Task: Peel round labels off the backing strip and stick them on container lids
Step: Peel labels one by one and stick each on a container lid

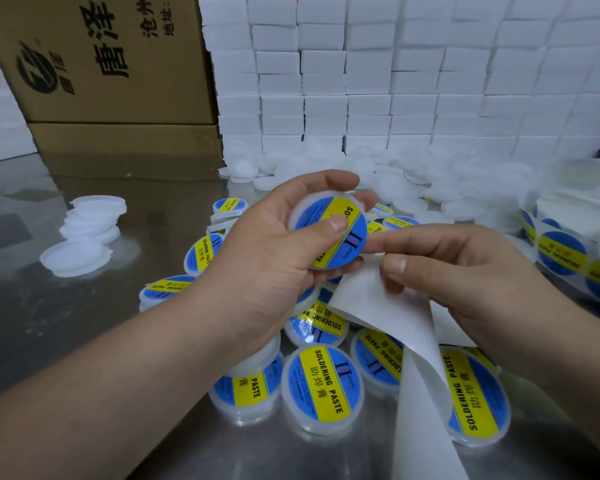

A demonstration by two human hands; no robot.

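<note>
While held above the heap of labelled lids (321, 389), one round white plastic lid (298, 212), bearing one blue-and-yellow round label (349, 218), sat clamped in the left hand (267, 244); the right hand (465, 271) pinched one white paper backing strip (378, 303).

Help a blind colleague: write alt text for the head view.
The left hand holds a lid, its thumb pressing the blue-and-yellow label, while the right hand pinches the white backing strip. Labelled lids lie piled on the metal table, blank lids at left, white boxes behind.
</note>
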